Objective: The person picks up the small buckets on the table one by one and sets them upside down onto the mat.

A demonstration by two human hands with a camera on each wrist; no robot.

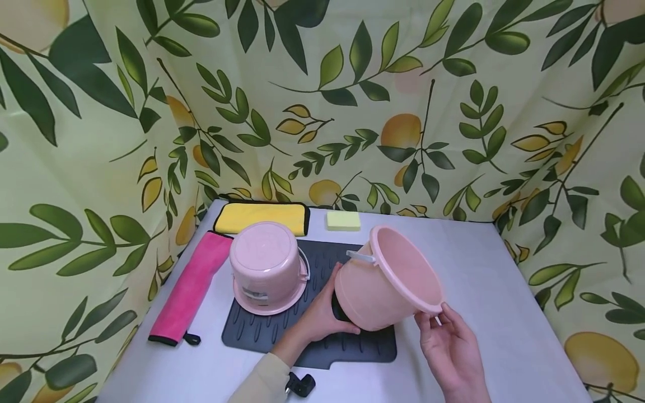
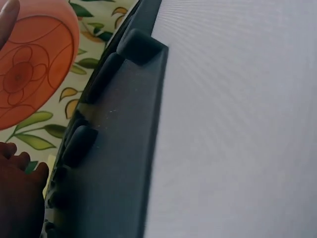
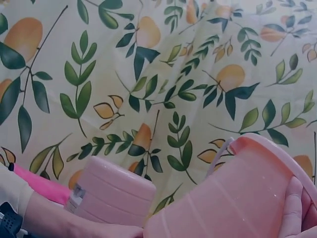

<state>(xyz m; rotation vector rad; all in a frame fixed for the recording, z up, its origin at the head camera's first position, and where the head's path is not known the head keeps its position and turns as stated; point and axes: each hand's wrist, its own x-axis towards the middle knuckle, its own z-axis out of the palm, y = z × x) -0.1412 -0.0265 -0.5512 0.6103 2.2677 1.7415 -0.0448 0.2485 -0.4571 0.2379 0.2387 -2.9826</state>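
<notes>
A peach-pink bucket (image 1: 373, 291) is held tilted above the dark grey ridged mat (image 1: 363, 350), its mouth facing up and right. My left hand (image 1: 322, 313) grips it low at the base, thumb and fingers spread round it. The flower-patterned underside of the bucket (image 2: 20, 74) shows in the left wrist view. My right hand (image 1: 453, 352) pinches the lower right of the rim. Its fingers (image 3: 292, 210) lie against the rim in the right wrist view. A second, lighter pink bucket (image 1: 264, 257) stands upside down on the mat, left of my left hand.
A folded pink cloth (image 1: 194, 291) lies along the table's left side. At the back are a folded yellow cloth (image 1: 262, 218) with black edging and a pale yellow sponge (image 1: 344, 220). A leaf-patterned curtain (image 1: 353, 140) surrounds the white table (image 1: 484, 268).
</notes>
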